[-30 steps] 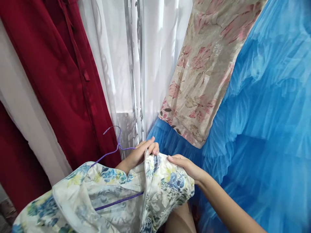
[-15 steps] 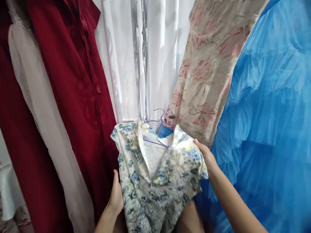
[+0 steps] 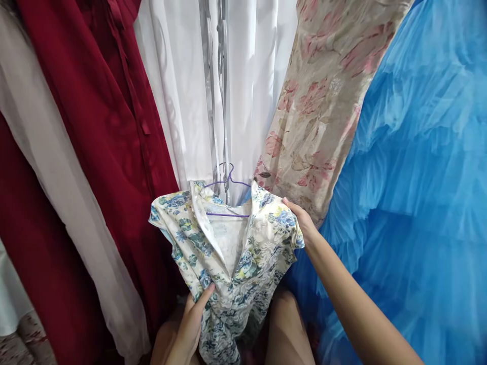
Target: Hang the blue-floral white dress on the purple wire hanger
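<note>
A white floral dress with blue, green and yellow flowers hangs on a thin purple hanger. Its V-shaped front neckline gapes, showing the pale lining and the hanger's lower bar. My left hand grips the dress at its left side below the armhole, thumb over the front and fingers hidden behind. At the right shoulder, my right hand is closed on the fabric, thumb along the top edge and the other fingers mostly out of sight.
Dark red dresses and a pale sheer garment hang at left. A white curtain with silvery ribbons is behind. To the right hang a beige dress with pink flowers and a blue ruffled tulle gown. My bare knees show below.
The dress and hanger have shifted left, and the hanger now sits straighter. My left hand has moved right, its thumb now over the dress front. My right hand has moved left with the shoulder.
</note>
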Available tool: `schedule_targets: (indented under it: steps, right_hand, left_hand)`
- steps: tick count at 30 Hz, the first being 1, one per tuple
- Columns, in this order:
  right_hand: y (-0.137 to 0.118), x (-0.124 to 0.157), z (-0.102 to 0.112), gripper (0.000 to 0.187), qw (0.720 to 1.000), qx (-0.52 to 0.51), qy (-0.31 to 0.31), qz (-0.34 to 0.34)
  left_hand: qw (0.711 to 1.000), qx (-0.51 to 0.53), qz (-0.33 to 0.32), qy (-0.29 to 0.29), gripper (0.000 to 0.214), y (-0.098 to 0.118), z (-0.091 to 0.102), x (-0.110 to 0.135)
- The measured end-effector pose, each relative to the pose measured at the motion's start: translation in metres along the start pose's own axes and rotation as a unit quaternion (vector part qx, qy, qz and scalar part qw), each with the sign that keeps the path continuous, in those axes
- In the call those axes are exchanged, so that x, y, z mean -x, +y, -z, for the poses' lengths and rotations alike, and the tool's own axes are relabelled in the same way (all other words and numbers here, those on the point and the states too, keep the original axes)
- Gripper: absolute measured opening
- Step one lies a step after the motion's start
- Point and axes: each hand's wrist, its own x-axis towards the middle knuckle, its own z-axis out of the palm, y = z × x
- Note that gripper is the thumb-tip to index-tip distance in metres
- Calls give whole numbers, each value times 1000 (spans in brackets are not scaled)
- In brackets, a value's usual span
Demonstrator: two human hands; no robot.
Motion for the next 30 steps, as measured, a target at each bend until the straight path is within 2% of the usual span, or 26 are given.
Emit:
schedule_targets:
  steps: [5,8,10,12,13,14,16,17,18,19,20,21,22,23,24,26,30]
  right_hand:
    - [-2,14,5,21,999,35,-31,-21]
    - [3,22,20,28,992,95,-53,-61]
    - [12,24,31,35,987,148,-37,-53]
    - [29,27,39,41,975,215,33,35]
    - [42,32,43,42,959,247,95,106]
    - [57,39,45,43,930,269,172,182]
    - [95,63,46,42,851,269,333,303]
    - [116,79,45,40,823,248,395,325]
    - [137,95,43,33,817,224,422,324]
    - [158,110,39,27,841,211,405,291]
    - [176,124,33,30,886,213,340,233]
    - [190,134,27,36,935,239,214,149]
    - [201,141,20,39,955,266,103,79]
    - [208,145,13,43,956,292,6,22]
    - [212,145,7,44,948,313,-62,-14]
    - [211,142,-1,47,936,333,-111,-36]
    - [204,138,0,50,948,308,-80,-16]
  left_hand:
    - [998,-44,-33,-42,48,0,-10,-2]
    - [992,-107,-29,-61,58,-10,-4,9]
    - [989,-134,-32,-61,57,-21,0,21]
    - [989,-139,-41,-33,55,-37,4,32]
    - [989,-139,-46,-10,56,-45,6,37]
    - [989,-140,-47,13,57,-54,8,39]
    - [987,-147,-38,52,58,-69,13,41]
    - [986,-152,-30,67,58,-76,15,41]
    - [984,-158,-21,79,58,-82,18,39]
    - [983,-164,-9,83,58,-86,21,37]
    - [982,-170,-1,79,58,-90,23,34]
    - [982,-176,6,68,59,-92,25,31]
    - [982,-181,10,59,60,-94,27,28]
    - [981,-187,11,55,60,-95,30,25]
    - [979,-193,9,57,60,-95,32,22]
    - [977,-202,4,72,62,-94,35,19]
    - [980,-193,-3,52,60,-92,33,27]
